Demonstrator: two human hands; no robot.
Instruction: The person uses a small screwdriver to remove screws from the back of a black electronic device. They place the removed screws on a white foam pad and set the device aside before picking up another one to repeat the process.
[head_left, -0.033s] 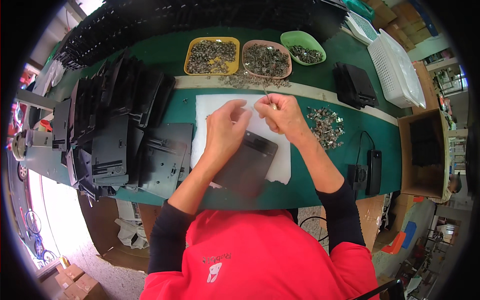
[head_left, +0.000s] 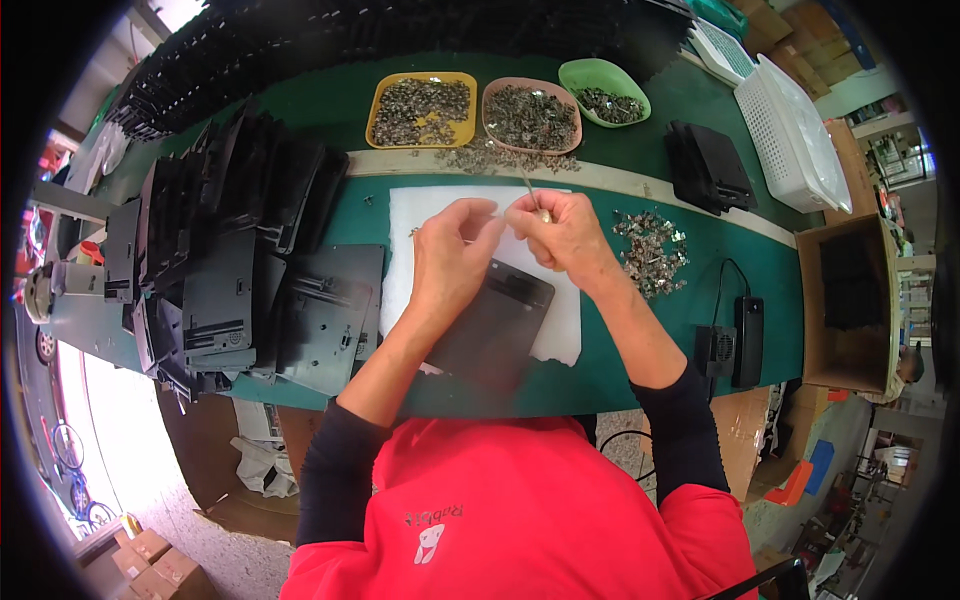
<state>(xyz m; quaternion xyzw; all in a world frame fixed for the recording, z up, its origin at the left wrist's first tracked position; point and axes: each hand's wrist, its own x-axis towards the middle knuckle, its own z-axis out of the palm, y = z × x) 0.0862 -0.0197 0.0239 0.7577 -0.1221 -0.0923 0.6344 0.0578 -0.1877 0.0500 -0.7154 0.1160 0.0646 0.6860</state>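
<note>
My left hand and my right hand meet fingertip to fingertip above a white foam sheet. The right hand pinches a thin metal pin that points away from me. The left hand's fingers are closed against it, apparently on a small metal part too small to make out. Under both wrists lies a flat black plastic panel, blurred, reaching toward the table's near edge. A loose heap of small metal clips sits just right of my right hand.
At the back stand a yellow tray, a pink tray and a green bowl of metal parts. Black panels are stacked at the left. At the right are black housings, a white basket and a cardboard box.
</note>
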